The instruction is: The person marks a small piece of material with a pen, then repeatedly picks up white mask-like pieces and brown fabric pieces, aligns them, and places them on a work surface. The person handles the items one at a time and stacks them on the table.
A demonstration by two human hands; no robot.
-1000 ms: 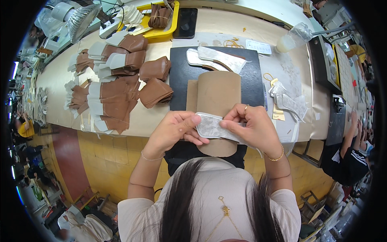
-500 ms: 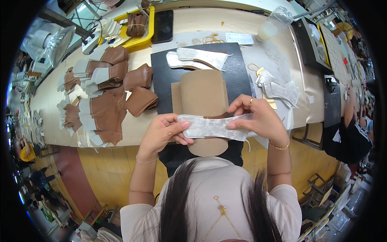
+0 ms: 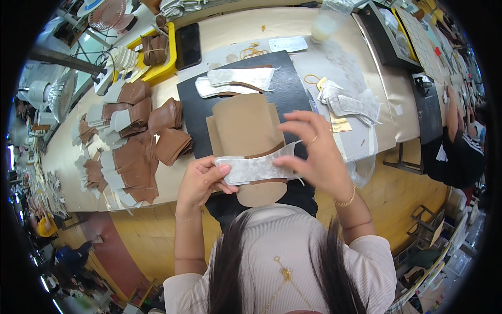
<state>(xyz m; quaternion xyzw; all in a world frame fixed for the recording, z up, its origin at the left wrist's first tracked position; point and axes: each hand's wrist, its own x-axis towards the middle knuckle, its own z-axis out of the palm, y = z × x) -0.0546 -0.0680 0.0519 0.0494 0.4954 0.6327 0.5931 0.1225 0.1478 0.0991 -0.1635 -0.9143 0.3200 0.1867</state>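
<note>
A grey-white lining piece [image 3: 250,170] lies across a curved tan form [image 3: 247,123], with brown leather showing along its far and near edges. My left hand [image 3: 201,180] pinches its left end between thumb and fingers. Over the right end, my right hand [image 3: 321,154] has its fingers spread; its thumb is at the piece, whether touching I cannot tell. Beneath the form's far part is a black board [image 3: 192,118], where similar white-and-brown pieces [image 3: 240,78] lie overlapped at the back.
Stacks of brown leather pieces [image 3: 136,162] fill the table's left. Behind them are a yellow tray [image 3: 171,49] and a black phone [image 3: 188,46]. More grey-white pieces [image 3: 353,104] lie right, below a plastic container [image 3: 324,29] and black box [image 3: 389,39]. A person [image 3: 455,157] sits far right.
My right hand has lifted from its grip on the lining piece, and its fingers have spread. My left hand still holds the left end. The whole view has shifted and tilted slightly.
</note>
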